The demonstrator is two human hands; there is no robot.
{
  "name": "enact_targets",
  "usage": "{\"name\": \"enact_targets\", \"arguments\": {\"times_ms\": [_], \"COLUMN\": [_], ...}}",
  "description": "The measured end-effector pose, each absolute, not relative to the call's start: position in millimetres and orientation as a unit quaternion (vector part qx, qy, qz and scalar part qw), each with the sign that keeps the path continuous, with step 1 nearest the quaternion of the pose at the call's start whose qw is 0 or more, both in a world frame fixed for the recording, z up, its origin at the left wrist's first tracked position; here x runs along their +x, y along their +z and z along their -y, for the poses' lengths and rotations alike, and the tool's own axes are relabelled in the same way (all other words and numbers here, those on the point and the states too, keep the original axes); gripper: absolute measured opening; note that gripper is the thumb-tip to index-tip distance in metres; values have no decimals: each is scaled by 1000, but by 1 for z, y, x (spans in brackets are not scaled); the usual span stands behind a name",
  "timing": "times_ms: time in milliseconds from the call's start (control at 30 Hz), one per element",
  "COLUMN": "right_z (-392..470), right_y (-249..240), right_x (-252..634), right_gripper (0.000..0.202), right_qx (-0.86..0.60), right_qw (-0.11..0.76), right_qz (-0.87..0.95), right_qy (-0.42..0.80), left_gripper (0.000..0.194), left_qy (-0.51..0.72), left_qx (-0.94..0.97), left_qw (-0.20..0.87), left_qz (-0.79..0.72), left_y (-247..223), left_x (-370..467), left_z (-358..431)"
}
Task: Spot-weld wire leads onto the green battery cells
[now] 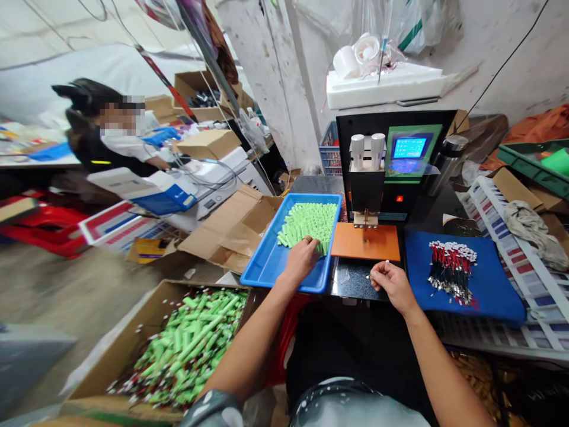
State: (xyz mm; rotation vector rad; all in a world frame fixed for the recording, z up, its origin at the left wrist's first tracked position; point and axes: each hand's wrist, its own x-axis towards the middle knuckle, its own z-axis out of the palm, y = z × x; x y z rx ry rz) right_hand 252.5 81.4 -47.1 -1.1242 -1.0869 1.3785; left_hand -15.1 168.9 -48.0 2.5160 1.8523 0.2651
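My left hand [303, 257] reaches into a blue plastic tray [262, 264], its fingers curled down at the front edge of many light-green cylindrical battery cells [309, 224]. The fingertips are hidden, so whether they grip a cell is unclear. Over the dark table edge, my right hand [392, 283] is closed in a pinch, with a small white tip [387, 262] sticking up from it. That tip resembles the white connectors on a bunch of red and black wire leads [452, 267], spread on a blue cloth [493, 279] to the right.
Behind my hands stands a black spot-welding machine [367, 187] with a lit screen and an orange plate [367, 241]. At lower left, a cardboard box [95, 370] holds green packs with wires. A white rack [524, 255] leans at right. Another person [120, 130] sits far left.
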Motion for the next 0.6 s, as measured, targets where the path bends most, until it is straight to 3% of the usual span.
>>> {"name": "enact_targets", "arguments": {"times_ms": [167, 300, 600], "right_z": [-82, -82, -88], "right_y": [-49, -49, -45], "right_x": [254, 255, 265], "right_gripper": [37, 37, 35], "right_qx": [-473, -470, -466], "right_qw": [507, 512, 578], "right_qz": [441, 440, 385], "right_qy": [570, 569, 548], "left_gripper": [10, 5, 21], "left_qy": [130, 171, 399], "left_qx": [801, 801, 716], "left_qw": [23, 102, 207], "left_qz": [-584, -565, -534], "left_y": [-49, -53, -5], "left_x": [-15, -20, 5], "left_z": [-165, -163, -158]}}
